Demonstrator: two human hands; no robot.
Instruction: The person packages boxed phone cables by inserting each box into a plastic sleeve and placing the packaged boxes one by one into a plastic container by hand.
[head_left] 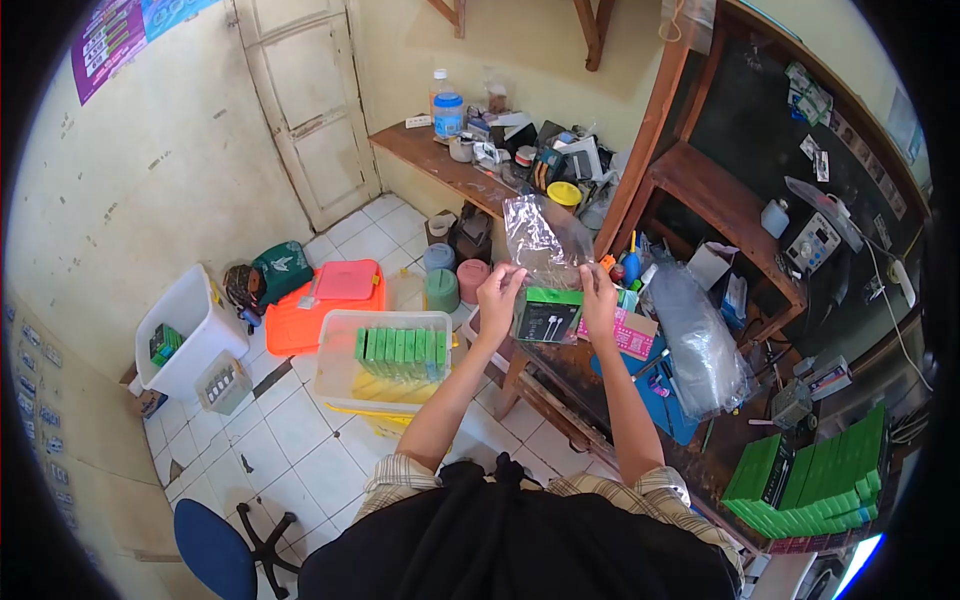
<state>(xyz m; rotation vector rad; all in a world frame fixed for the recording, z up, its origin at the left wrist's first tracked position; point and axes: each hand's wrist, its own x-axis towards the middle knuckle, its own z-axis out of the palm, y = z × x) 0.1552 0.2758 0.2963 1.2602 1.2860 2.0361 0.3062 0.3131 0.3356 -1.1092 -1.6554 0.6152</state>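
Note:
Both hands grip a clear plastic bag (560, 250) in front of me, one on each side. Inside its lower part sits a black and green cable box (547, 320) with a white cable pictured on its front. My left hand (498, 302) pinches the bag's left edge above the box. Closed on the opposite edge is my right hand (598, 300). The upper part of the bag stands up, shiny and creased. Just beyond my right hand, a pink printed card (632, 335) lies on the workbench.
Clear plastic sleeves (697, 345) and a blue mat (675, 415) lie on the bench. Green boxes (810, 475) stand stacked at its right end. On the floor, a translucent bin (335, 375) holds a row of green boxes, near a white tub (205, 340) and a blue chair (212, 550).

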